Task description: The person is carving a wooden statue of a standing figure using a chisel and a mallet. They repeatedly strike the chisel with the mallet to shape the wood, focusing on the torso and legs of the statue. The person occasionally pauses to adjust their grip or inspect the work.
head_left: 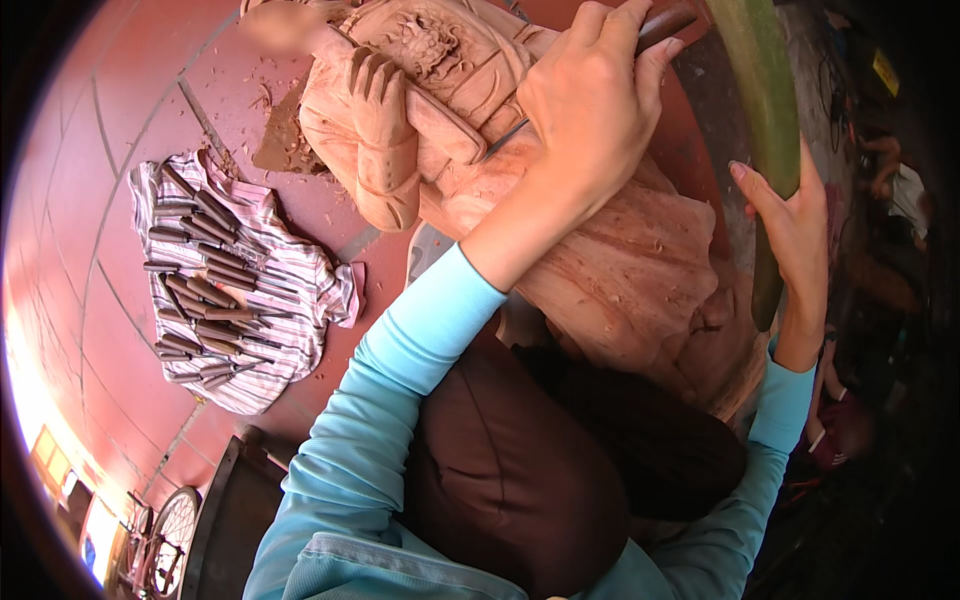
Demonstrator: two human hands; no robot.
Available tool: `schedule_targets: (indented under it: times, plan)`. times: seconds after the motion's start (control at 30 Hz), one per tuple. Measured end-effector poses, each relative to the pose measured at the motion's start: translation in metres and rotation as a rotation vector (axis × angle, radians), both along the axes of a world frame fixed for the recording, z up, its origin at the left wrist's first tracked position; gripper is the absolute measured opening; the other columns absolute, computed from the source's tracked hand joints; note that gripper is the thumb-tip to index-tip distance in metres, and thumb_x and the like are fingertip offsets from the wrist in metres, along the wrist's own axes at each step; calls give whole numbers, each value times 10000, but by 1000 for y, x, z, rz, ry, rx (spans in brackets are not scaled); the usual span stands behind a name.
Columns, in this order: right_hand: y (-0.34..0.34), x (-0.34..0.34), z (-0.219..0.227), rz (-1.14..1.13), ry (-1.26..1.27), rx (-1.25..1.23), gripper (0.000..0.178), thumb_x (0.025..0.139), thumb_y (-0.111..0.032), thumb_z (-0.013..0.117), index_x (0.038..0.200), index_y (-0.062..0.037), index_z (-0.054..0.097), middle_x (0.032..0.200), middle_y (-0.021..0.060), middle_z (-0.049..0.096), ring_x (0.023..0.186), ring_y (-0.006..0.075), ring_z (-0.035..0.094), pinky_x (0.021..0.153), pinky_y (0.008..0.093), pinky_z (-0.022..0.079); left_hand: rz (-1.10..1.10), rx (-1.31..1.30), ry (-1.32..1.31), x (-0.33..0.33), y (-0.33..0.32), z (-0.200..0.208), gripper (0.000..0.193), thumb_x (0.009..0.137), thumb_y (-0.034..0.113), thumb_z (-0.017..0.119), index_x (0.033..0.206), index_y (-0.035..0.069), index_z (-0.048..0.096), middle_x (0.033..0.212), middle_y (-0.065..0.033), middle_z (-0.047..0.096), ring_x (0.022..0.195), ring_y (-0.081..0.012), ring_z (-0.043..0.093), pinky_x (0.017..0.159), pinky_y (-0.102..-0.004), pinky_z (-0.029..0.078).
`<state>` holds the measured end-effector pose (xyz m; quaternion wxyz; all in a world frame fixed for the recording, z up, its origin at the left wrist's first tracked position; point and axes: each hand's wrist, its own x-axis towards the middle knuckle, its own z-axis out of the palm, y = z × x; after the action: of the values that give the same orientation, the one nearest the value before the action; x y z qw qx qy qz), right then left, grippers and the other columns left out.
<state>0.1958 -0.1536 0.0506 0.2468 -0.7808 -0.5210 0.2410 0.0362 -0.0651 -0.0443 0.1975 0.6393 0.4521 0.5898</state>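
Fingers clamped: left hand [590, 105] on chisel [667, 25], upper centre; right hand [800, 235] on mallet [770, 110], upper right. Better tap lightly, blade [506, 139] slanted.

Floor [75, 230]: large red tiles with darker joint lines, curving toward the rim
Light: white glare [28, 385] along the lower left edge; the right side lies in deep shade
Lower left corner: a bicycle [172, 540] just beside a dark, flat-sided object [235, 520], near an orange-yellow panel [48, 458]
Right background: a small yellow patch [885, 73], dim people [908, 205], details unclear
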Motion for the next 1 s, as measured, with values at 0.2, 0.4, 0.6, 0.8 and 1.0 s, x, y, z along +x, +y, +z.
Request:
schedule_targets:
  times: [0.2, 0.4, 0.6, 0.8, 1.0]
  plan:
    - [6, -2, -2, -27, 35, 14, 560, 857, -89, 707, 1374, -53, 496, 928, -24, 622, 748, 28, 534, 569, 195, 440, 4, -27, -137, -5, 4, 0, 293, 908, 158, 652, 1177, 45, 620, 905, -121, 614, 727, -269, 627, 630, -335, 501]
    - [11, 4, -1, 25, -99, 32, 595, 837, -38, 698, 1391, -45, 480, 1192, 66, 633, 1030, 101, 587, 846, 253, 487, -1, -39, -131, -8, 3, -4, 306, 915, 147, 648, 1201, 41, 617, 927, -120, 623, 731, -246, 632, 631, -327, 499]
    - [8, 17, -12, 191, -117, 92, 609, 833, -13, 683, 1402, -40, 467, 1276, 88, 610, 1124, 131, 573, 944, 278, 461, 25, -46, -113, -8, 4, -5, 287, 914, 160, 652, 1178, 49, 633, 910, -115, 631, 723, -238, 632, 627, -326, 496]
    - [8, 17, -20, 182, -42, 128, 618, 834, -17, 683, 1410, -35, 460, 1268, 90, 616, 1116, 139, 580, 942, 282, 463, -20, -124, -100, -5, 1, -4, 275, 915, 176, 656, 1162, 57, 639, 898, -109, 633, 708, -234, 626, 624, -332, 494]
    - [3, 21, -20, 97, -71, 87, 619, 829, -32, 697, 1405, -42, 471, 1221, 86, 642, 1070, 144, 600, 930, 285, 468, -14, -77, -114, -9, -3, -4, 275, 910, 169, 664, 1160, 55, 641, 907, -114, 635, 716, -231, 624, 628, -321, 489]
